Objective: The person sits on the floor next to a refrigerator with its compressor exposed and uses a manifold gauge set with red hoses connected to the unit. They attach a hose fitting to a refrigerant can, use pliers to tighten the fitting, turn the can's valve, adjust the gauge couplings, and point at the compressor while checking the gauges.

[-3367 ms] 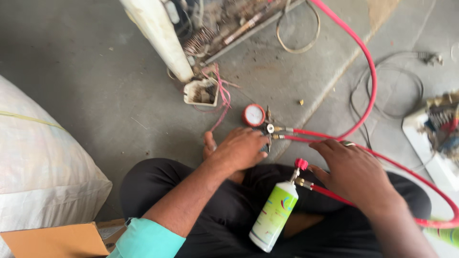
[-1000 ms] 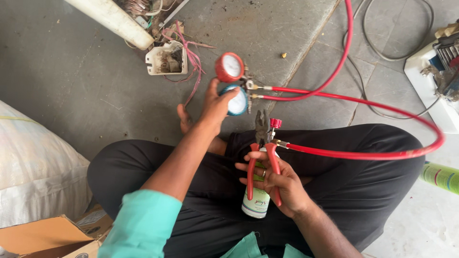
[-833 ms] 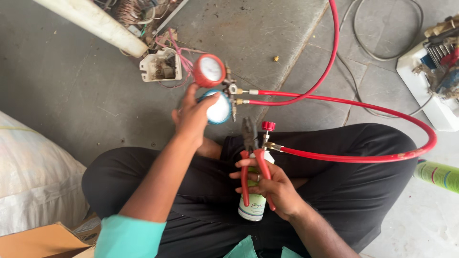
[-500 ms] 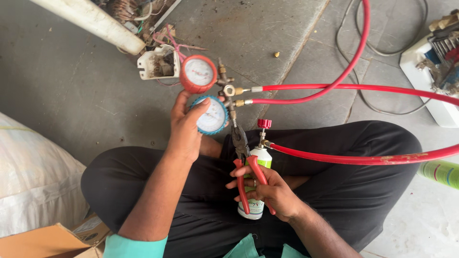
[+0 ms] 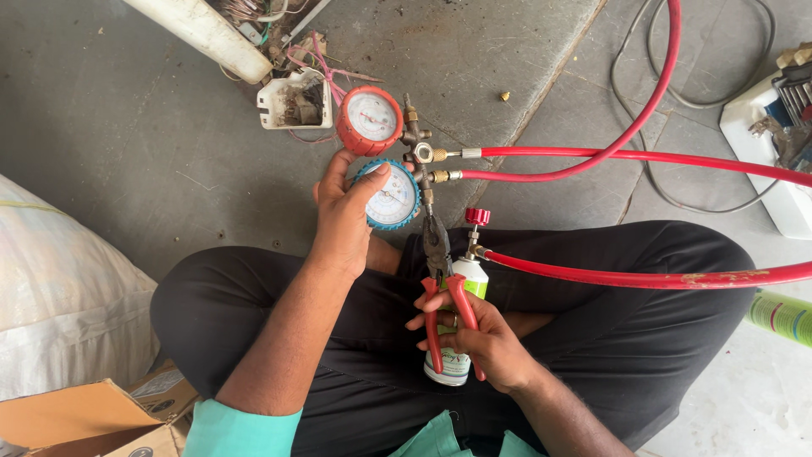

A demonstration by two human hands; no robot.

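Left hand (image 5: 347, 216) grips the blue gauge (image 5: 391, 196); right hand (image 5: 478, 338) closes on red-handled pliers (image 5: 440, 279), nose pointing up toward the manifold, beside an upright can (image 5: 461, 313) over the lap.

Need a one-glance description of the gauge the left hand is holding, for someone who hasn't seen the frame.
Start at the seated person's crossed legs in black trousers and go to the floor just ahead of the knees, where two round dial gauges share a brass manifold. The blue-rimmed gauge is the nearer one, gripped by the left hand. Its neighbour, the red-rimmed gauge, sits farther away, untouched.
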